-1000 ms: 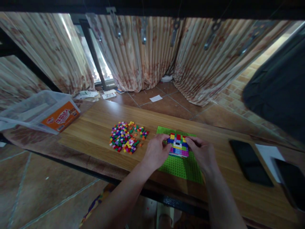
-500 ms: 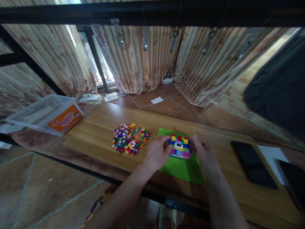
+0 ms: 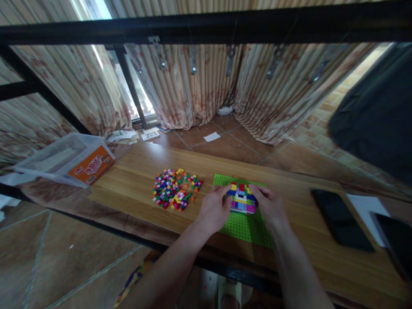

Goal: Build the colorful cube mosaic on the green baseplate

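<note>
A small model of multicoloured building bricks stands on the green studded baseplate, with yellow and red bricks along its far edge. My left hand grips its left side, the fingers bent and the thumb pressed near the side wall. From the right, my right hand has its fingers curled against the far right corner, by a yellow brick. Its thumb is partly hidden. Left of the baseplate, a pile of loose small bricks in many colours is spread on the wooden table.
A clear plastic bin with an orange label stands at the table's left end. On the right lie a black phone, a white sheet of paper and another dark device. A black bar crosses above the table.
My right hand has moved left, its fingers now on the model's far right corner instead of beside it. My left hand stays at the left side. The view has tilted slightly.
</note>
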{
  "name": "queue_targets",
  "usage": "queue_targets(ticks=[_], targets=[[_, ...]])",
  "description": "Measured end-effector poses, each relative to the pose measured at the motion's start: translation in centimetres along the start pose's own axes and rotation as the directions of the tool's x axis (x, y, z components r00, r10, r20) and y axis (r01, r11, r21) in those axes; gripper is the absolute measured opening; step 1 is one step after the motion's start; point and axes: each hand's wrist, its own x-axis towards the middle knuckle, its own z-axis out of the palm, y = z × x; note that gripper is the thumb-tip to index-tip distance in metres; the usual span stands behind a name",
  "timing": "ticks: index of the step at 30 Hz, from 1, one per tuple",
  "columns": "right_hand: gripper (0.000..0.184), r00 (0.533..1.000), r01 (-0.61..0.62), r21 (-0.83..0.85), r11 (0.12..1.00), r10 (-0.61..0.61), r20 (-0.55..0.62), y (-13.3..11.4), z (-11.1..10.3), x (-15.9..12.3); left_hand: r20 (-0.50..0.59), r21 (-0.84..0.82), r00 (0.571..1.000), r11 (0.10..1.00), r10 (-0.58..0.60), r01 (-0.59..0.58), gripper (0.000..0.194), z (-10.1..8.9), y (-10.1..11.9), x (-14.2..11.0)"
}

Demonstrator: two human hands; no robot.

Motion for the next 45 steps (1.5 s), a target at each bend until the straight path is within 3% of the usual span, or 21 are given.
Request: queue_targets(ticks=[7, 11, 15, 23, 26, 29, 34, 36, 39, 42, 44, 45], targets=[[0.056, 0.997, -0.006, 0.075, 0.997, 0.000, 0.083, -0.3, -1.0, -0.5, 0.013, 0.016, 1.000, 1.000, -0.016, 0.016, 0.041, -0.5, 0.3, 0.0], [0.049, 0.981, 0.128, 0.042, 0.991, -0.133, 0.140, -0.6, -1.6, -0.3, 0.013, 0.042, 1.000, 0.999, -0.005, 0.005, 0.040, -0.5, 0.4, -0.1], [0.043, 0.972, 0.112, -0.020, 0.993, -0.105, 0.212, -0.1, -1.7, 0.3, 0.009, 0.060, 1.000, 0.998, -0.011, 0.011, 0.041, -0.3, 0.4, -0.2], [0.034, 0.988, 0.050, 0.009, 0.999, -0.051, 0.143, 0.6, -1.5, 0.6, 0.023, 0.083, 1.000, 0.997, -0.005, 0.004, 0.042, -0.2, 0.5, -0.3], [0.037, 0.991, 0.053, -0.016, 0.998, -0.051, 0.121, 0.2, -1.6, 0.2, 0.005, 0.107, 1.000, 0.994, -0.002, 0.001, 0.037, -2.1, -0.1, -0.1], [0.036, 0.999, 0.046, 0.019, 0.999, -0.047, 0.010, -0.2, -2.0, 0.2, 0.052, 0.148, 0.999, 0.989, -0.013, 0.005, 0.025, -6.1, -1.6, 0.1], [0.019, 0.980, 0.088, 0.145, 0.986, -0.059, -0.192, -1.6, -2.5, 0.1, -0.002, 0.368, 0.976, 0.908, -0.216, 0.202, 0.020, -13.1, -4.9, -0.8], [0.016, 0.970, 0.148, 0.149, 0.978, -0.115, -0.214, -2.8, -2.4, -0.8, 0.026, 0.428, 0.969, 0.879, -0.247, 0.212, 0.020, -14.5, -5.8, -1.4], [0.012, 0.936, 0.273, 0.054, 0.961, -0.252, -0.244, -5.0, -1.3, -2.8, 0.052, 0.496, 0.965, 0.846, -0.255, 0.197, 0.027, -14.6, -6.6, -2.0], [0.018, 0.931, 0.330, -0.078, 0.941, -0.338, -0.140, -6.4, 1.1, -4.9, 0.044, 0.541, 0.964, 0.817, -0.264, 0.199, 0.032, -13.9, -6.7, -2.0], [0.025, 0.947, 0.317, -0.098, 0.943, -0.310, 0.080, -6.2, 3.3, -6.0, 0.036, 0.560, 0.959, 0.800, -0.282, 0.215, 0.033, -13.4, -6.6, -1.8], [0.025, 0.922, 0.343, -0.107, 0.933, -0.313, 0.227, -5.7, 4.5, -6.6, 0.036, 0.565, 0.956, 0.795, -0.293, 0.222, 0.033, -13.3, -6.5, -1.7]])
